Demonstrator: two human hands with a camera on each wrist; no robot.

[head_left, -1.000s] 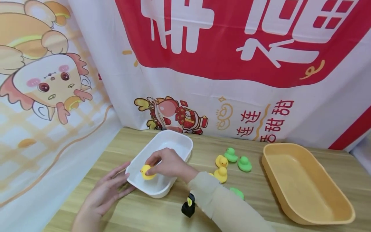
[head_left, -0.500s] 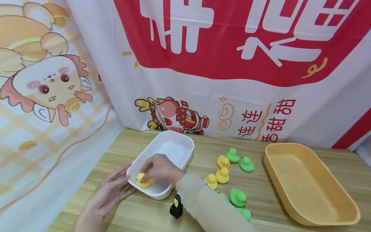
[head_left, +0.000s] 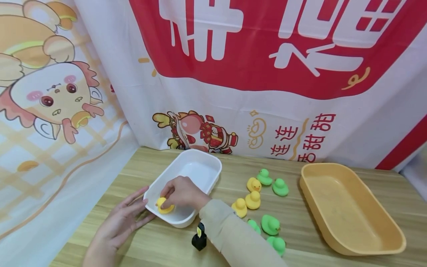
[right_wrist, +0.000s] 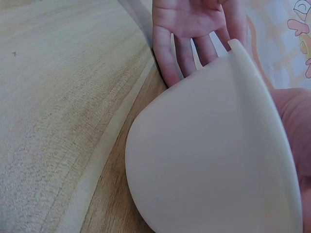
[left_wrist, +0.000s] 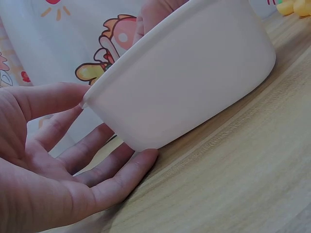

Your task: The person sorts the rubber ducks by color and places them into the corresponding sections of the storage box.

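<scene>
Inside the white plastic tub point(head_left: 203, 174), my right hand point(head_left: 183, 191) pinches a yellow rubber duck point(head_left: 165, 207) down near the tub's left end. My left hand point(head_left: 121, 218) rests against that same end from outside. In the left wrist view, the thumb of the left hand point(left_wrist: 73, 170) touches the rim while the other fingers spread loosely against the lower wall. In the right wrist view, the tub wall point(right_wrist: 204, 145) hides the duck and most of the right hand point(right_wrist: 294, 121).
Right of the white tub lie several loose ducks, yellow ones point(head_left: 253, 200) and green ones point(head_left: 271, 225). An orange-tan tub point(head_left: 350, 207) stands at the table's right. Printed cloth point(head_left: 210, 89) hangs behind the wooden table point(head_left: 160, 244). A small black object point(head_left: 199, 239) shows beside the right sleeve.
My right hand has moved the yellow duck left and down inside the white tub. The right sleeve has shifted left, uncovering more yellow and green ducks. My left hand has stayed at the tub's end.
</scene>
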